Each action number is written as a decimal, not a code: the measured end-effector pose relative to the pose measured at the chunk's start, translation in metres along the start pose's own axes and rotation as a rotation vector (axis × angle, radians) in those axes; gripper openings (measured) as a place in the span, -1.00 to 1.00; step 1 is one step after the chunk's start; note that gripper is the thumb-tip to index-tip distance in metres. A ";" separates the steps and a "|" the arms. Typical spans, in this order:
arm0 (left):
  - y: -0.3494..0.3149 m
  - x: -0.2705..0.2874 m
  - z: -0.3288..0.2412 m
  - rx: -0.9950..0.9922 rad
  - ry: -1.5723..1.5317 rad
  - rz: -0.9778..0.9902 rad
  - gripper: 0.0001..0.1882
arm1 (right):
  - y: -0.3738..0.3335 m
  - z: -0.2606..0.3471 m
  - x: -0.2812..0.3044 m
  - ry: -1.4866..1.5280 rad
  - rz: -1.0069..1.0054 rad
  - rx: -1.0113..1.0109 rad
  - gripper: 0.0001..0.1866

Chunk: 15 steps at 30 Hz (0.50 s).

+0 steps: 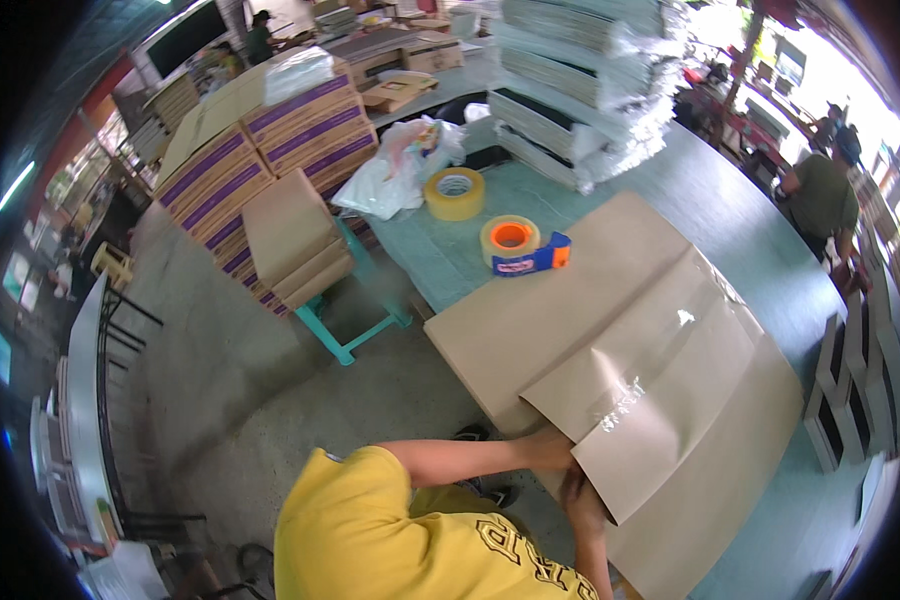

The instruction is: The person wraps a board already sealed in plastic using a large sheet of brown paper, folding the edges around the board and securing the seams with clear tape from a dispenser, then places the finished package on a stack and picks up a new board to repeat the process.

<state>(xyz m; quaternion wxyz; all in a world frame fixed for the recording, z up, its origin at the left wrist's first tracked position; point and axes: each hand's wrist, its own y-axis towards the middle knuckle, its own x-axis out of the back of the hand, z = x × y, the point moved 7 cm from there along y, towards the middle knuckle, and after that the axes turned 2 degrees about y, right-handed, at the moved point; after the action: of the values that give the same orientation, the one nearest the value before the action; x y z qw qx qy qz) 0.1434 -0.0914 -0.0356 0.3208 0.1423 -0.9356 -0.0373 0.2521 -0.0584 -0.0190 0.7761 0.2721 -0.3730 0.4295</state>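
In front of me a flat parcel wrapped in brown paper [660, 370] lies slantwise on larger brown paper sheets [560, 310]. Strips of clear tape [622, 403] shine across its seam. Its near end gapes, with the paper edge raised. My left hand [550, 449] reaches to this end, fingers hidden at the fold. Just nearer, my right hand [583, 503] is at the same end, its fingers shaded and partly covered by the paper. Whether either hand grips the paper cannot be made out. Beyond the sheets stands a blue and orange tape dispenser [530, 254] with a roll of clear tape.
A larger tape roll [455, 193] and a white plastic bag [400, 165] are farther back. Plastic-wrapped panels [590, 80] rise in a tall stack on the green table [735, 220]. Cartons [260, 150] and a turquoise stool [350, 330] stand left. Another person [823, 195] is far right.
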 end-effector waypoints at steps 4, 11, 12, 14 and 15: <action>0.014 -0.037 0.029 0.232 -0.131 0.107 -0.58 | 0.005 -0.014 0.007 0.122 -0.145 -0.155 -0.69; 0.041 -0.048 0.016 0.224 -0.125 0.082 -0.51 | 0.015 -0.018 0.004 0.119 -0.130 -0.081 -0.67; 0.045 -0.049 0.013 0.228 -0.134 0.080 -0.50 | 0.013 -0.025 0.001 0.224 -0.108 -0.124 -0.67; 0.056 -0.051 0.009 0.219 -0.129 0.077 -0.48 | 0.016 -0.034 -0.015 -0.116 0.113 -0.059 -0.68; 0.050 -0.047 0.012 0.234 -0.127 0.067 -0.47 | 0.012 -0.037 -0.027 -0.287 0.218 -0.021 -0.68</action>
<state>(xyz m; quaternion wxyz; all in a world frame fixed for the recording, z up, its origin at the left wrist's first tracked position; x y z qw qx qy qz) 0.1597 -0.0304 -0.0646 0.2431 0.1447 -0.9563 0.0741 0.2454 -0.0375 -0.0610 0.6667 0.2803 -0.5116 0.4639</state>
